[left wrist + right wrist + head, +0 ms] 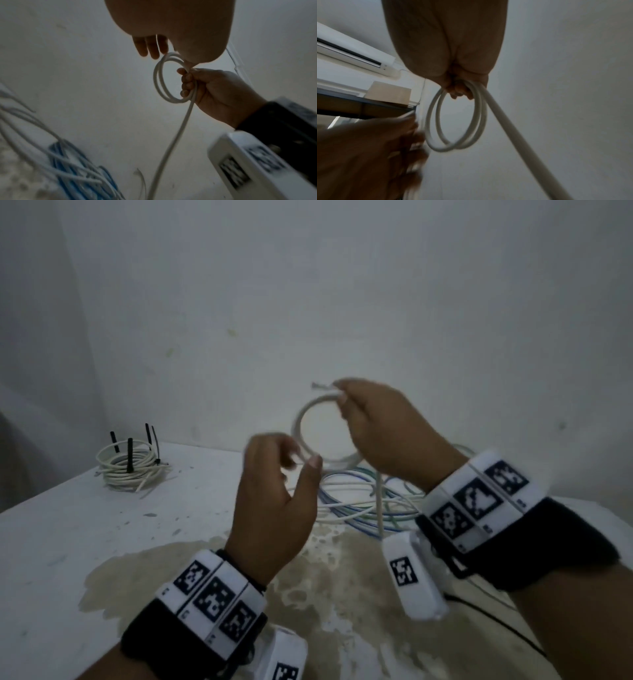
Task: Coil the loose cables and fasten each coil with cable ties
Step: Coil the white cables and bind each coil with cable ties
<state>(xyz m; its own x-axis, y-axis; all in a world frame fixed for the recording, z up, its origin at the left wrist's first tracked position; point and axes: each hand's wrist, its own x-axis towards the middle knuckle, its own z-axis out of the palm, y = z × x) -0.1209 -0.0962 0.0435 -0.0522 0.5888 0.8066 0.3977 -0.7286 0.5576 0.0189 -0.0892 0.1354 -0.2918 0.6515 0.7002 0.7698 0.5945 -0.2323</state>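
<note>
A white cable coil [298, 419] of two or three loops hangs upright above the table. My right hand [373, 422] grips its top in curled fingers, and the cable's short free end [317, 386] sticks out to the left of them. In the right wrist view the coil [436, 121] hangs below the right hand [445, 40]. My left hand [274, 508] pinches the coil's lower left between thumb and curled fingers. The cable tail [379, 508] drops to a pile of loose white, blue and green cables [359, 501]. The left wrist view shows the coil [157, 81] and the tail [171, 142].
A finished white coil [132, 467] with black cable ties [130, 453] standing up from it lies at the table's far left corner. The white table [68, 542] has a large brownish stain [342, 594] in front of me. A wall stands close behind. A thin black wire [496, 621] runs at right.
</note>
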